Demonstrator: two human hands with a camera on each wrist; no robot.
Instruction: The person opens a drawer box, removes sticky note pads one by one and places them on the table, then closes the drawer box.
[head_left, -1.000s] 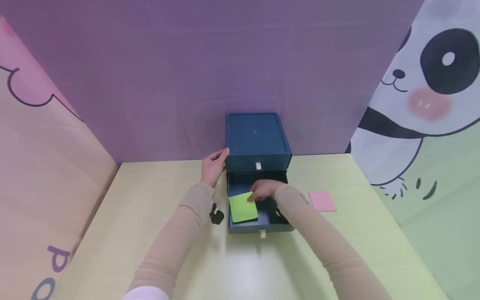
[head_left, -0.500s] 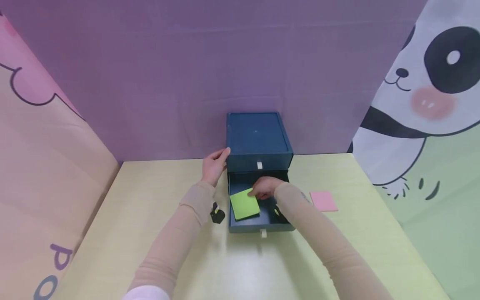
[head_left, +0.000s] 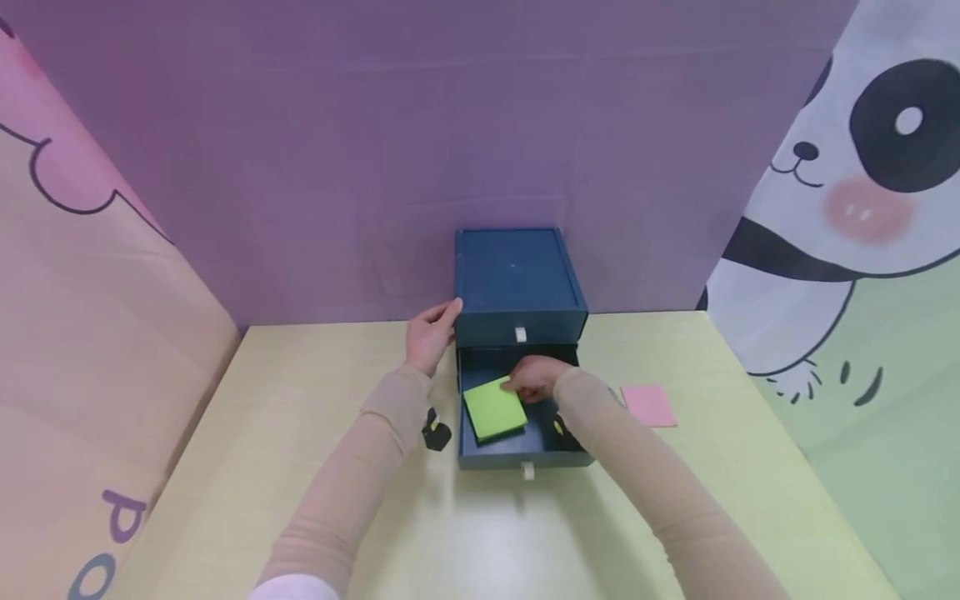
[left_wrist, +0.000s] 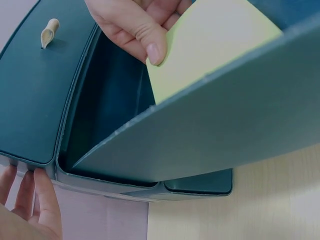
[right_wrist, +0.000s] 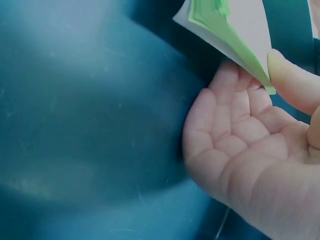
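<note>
In the head view a dark blue drawer cabinet stands against the purple backdrop, its lower visible drawer pulled out. My right hand is inside that drawer and pinches a corner of a yellow-green sticky note pad between thumb and fingers. The right wrist view shows the pad's layered edge tilted above the drawer floor. My left hand touches the cabinet's left side; in the left wrist view its extended fingers press there, beside the closed upper drawer.
A pink sticky note pad lies on the pale wooden table, right of the cabinet. White pull tabs stick out of the drawer fronts. Printed cloth panels stand at both sides, with a purple cloth behind.
The green pad has turned and shifted slightly to the right in the drawer with my right hand. My left hand stays at the cabinet's side.
</note>
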